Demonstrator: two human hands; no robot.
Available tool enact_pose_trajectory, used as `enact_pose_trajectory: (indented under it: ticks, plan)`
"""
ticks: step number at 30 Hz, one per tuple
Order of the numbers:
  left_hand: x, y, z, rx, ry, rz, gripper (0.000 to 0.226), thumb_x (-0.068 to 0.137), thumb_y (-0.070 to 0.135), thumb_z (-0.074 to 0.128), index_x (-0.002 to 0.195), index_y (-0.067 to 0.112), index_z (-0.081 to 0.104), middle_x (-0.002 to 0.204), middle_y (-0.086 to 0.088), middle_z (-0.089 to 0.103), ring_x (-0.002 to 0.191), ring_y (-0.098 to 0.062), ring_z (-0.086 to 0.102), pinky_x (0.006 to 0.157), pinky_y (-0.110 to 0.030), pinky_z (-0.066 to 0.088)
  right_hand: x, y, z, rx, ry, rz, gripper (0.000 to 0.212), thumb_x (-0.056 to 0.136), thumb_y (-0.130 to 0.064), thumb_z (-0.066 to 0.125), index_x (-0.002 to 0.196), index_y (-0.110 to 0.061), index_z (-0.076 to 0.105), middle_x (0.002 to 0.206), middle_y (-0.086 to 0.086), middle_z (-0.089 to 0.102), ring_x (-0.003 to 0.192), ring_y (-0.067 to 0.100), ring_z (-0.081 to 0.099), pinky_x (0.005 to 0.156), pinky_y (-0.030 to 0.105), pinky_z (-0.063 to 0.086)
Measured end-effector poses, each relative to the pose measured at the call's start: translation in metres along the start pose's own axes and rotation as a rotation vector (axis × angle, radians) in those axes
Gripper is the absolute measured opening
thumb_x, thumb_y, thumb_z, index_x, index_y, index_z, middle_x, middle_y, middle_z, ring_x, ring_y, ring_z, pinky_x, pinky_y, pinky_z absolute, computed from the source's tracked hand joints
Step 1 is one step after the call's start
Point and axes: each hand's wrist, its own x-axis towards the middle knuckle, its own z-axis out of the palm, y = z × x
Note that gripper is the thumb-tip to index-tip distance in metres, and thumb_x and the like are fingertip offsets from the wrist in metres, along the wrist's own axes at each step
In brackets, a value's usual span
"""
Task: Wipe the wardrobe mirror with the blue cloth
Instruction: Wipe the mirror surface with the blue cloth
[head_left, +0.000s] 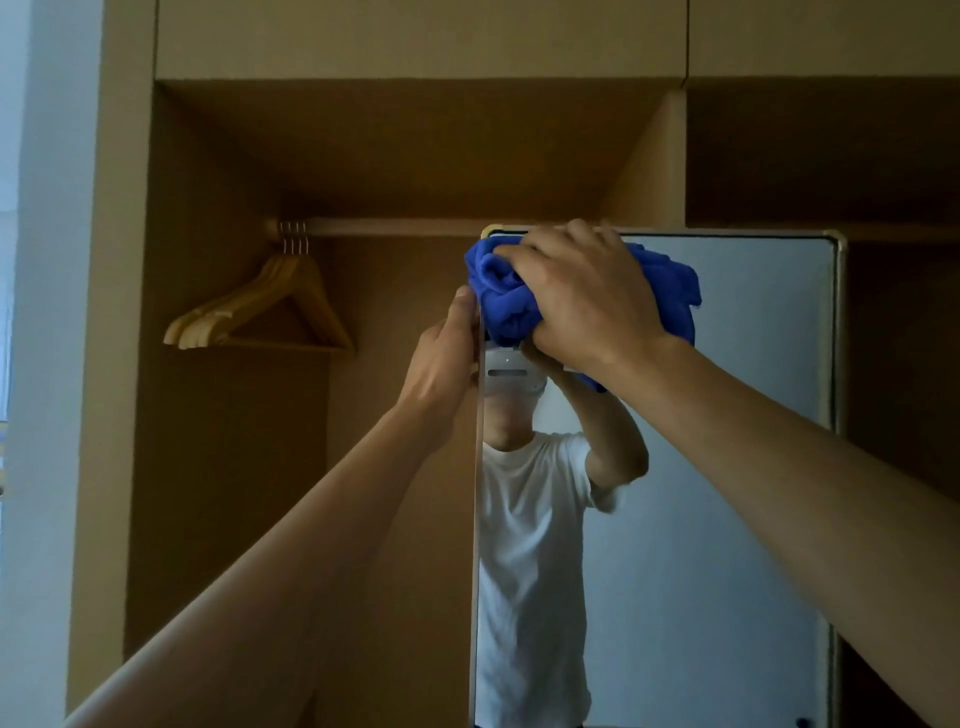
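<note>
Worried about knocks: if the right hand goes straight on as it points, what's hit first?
The right hand would likely meet the mirror at its top-left corner, just past the cloth; depth unclear.

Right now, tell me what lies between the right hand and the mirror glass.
The bunched blue cloth, held under the right hand against the mirror near its top left corner, as the head view shows.

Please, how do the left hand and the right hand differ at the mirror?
The left hand grips the left edge of the mirror; the right hand holds the bunched blue cloth against the glass. The left hand sits lower, beside the glass; the right hand is higher, at the top left corner. Both are raised to the same mirror.
</note>
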Motion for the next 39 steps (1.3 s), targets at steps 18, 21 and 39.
enact_pose_trajectory:
  ticks: [18,21,39]
  plan:
    - [-0.09,-0.084,-0.001,0.075,0.044,-0.216,0.07,0.098,0.075,0.016,0.082,0.048,0.078,0.093,0.003,0.078,0.09,-0.017,0.069,0.082,-0.036,0.053,-0.106,-0.046,0.025,0.095,-0.111,-0.057,0.05,0.08,-0.019,0.042,0.128,-0.018,0.055,0.119,0.004,0.06,0.106,0.03,0.05,0.085,0.043,0.038]
    - [-0.105,-0.099,0.001,0.065,0.067,-0.247,0.067,0.096,0.077,0.018,0.081,0.051,0.078,0.101,-0.005,0.078,0.103,-0.033,0.069,0.096,-0.051,0.054,-0.125,-0.057,0.029,0.127,-0.153,-0.049,0.051,0.08,-0.022,0.037,0.128,-0.017,0.055,0.12,0.005,0.06,0.107,0.031,0.05,0.086,0.044,0.038]
    - [-0.193,-0.175,0.006,0.032,0.241,-0.436,0.07,0.102,0.07,0.023,0.089,0.032,0.079,0.094,-0.01,0.08,0.093,-0.028,0.076,0.093,-0.056,0.057,-0.252,-0.121,0.059,0.26,-0.344,-0.019,0.071,0.074,-0.018,0.073,0.141,-0.015,0.049,0.136,0.009,0.054,0.115,0.035,0.049,0.09,0.046,0.041]
